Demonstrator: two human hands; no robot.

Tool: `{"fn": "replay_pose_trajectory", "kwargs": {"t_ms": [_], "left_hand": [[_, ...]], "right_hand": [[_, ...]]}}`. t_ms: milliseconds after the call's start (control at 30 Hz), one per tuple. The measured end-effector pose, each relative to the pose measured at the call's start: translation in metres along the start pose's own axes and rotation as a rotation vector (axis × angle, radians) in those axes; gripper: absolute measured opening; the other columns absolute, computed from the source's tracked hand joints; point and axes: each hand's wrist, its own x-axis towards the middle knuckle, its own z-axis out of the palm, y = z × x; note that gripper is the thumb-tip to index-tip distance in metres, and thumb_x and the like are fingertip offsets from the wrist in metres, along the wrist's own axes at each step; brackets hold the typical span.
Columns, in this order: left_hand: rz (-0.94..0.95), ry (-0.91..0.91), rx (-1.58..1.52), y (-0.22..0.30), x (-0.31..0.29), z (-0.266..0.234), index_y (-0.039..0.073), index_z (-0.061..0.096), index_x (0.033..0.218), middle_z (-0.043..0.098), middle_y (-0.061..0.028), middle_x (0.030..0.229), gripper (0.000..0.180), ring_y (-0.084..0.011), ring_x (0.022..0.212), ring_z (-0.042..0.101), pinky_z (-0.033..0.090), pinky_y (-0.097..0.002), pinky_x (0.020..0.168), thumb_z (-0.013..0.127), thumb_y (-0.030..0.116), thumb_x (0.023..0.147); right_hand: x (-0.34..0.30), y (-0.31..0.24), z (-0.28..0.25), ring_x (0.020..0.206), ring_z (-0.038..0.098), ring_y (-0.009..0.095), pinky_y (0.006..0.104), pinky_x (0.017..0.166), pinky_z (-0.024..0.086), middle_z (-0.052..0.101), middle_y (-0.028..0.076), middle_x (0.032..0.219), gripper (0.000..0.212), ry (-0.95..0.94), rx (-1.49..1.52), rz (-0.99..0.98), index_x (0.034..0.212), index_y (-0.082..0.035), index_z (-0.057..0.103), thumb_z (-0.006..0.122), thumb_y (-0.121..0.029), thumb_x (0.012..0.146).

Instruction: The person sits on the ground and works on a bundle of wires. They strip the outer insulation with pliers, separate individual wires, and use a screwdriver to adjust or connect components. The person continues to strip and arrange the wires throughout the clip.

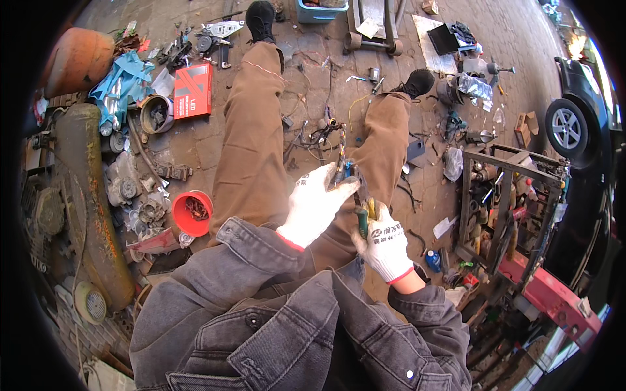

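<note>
In a white glove, my left hand (pixel 319 201) is closed around the end of a wiring harness (pixel 342 144), with a bit of blue showing by the fingertips. The harness runs away from me to a tangle of wires between my legs. My right hand (pixel 383 246), gloved the same way, grips pliers (pixel 362 220) with green and yellow handles. Their jaws point toward the harness beside my left fingertips. Whether the jaws touch a wire is too small to tell. Both hands are over my lap, close together.
A red bucket (pixel 192 214) with scraps and a red box (pixel 193 91) stand on the left, near a rusty cylinder (pixel 91 202). A metal frame rack (pixel 505 202) holding tools is on the right, with a dark car (pixel 587 163) beyond. A blue bin (pixel 319 14) sits ahead.
</note>
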Motion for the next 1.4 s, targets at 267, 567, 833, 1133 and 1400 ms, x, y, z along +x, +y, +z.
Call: {"fn": "replay_pose_trajectory", "kwargs": {"t_ms": [267,567,833,1133,1400], "left_hand": [[0.02,0.043,0.083,-0.003,-0.002,0.004,-0.003,0.065,0.127,0.069,-0.0222,0.121,0.067,-0.0352,0.116,0.064,0.049,-0.0418,0.1,0.074,0.047,0.084],[-0.016,0.169,0.006,-0.004,0.002,0.01,-0.001,0.073,0.105,0.075,-0.0173,0.097,0.045,-0.0293,0.092,0.071,0.054,-0.0397,0.083,0.078,0.037,0.082],[-0.203,0.069,-0.434,-0.007,0.015,0.006,-0.003,0.073,0.097,0.074,-0.0074,0.081,0.026,-0.01,0.07,0.064,0.05,-0.0272,0.069,0.076,0.021,0.087],[-0.12,0.177,-0.236,-0.014,0.015,0.013,-0.003,0.073,0.097,0.073,-0.0062,0.081,0.029,-0.0104,0.074,0.065,0.05,-0.0274,0.071,0.075,0.025,0.088],[-0.094,-0.056,-0.506,-0.014,0.005,-0.009,-0.003,0.07,0.108,0.073,-0.0049,0.092,0.027,-0.0082,0.082,0.064,0.049,-0.0265,0.073,0.073,0.018,0.091]], "right_hand": [[-0.003,0.004,0.005,0.088,0.068,0.04,0.0446,0.073,0.057,0.059,0.026,0.124,0.035,0.057,-0.121,-0.029,0.107,0.0,0.067,0.075,-0.017,0.078],[-0.006,0.004,0.018,0.093,0.066,0.04,0.0442,0.076,0.057,0.054,0.03,0.131,0.043,-0.038,-0.215,-0.035,0.114,0.006,0.063,0.074,-0.018,0.08],[0.001,0.005,0.016,0.108,0.064,0.041,0.0432,0.087,0.056,0.055,0.027,0.134,0.049,0.224,0.016,0.167,0.119,0.005,0.059,0.077,-0.006,0.075],[0.015,0.008,0.035,0.087,0.069,0.039,0.0448,0.074,0.057,0.065,0.024,0.108,0.075,-0.064,-0.099,0.265,0.143,0.009,0.042,0.073,-0.02,0.081],[0.003,0.007,0.025,0.102,0.067,0.046,0.0484,0.088,0.055,0.065,0.033,0.116,0.078,-0.138,0.119,0.307,0.142,0.012,0.04,0.071,-0.028,0.083]]}}
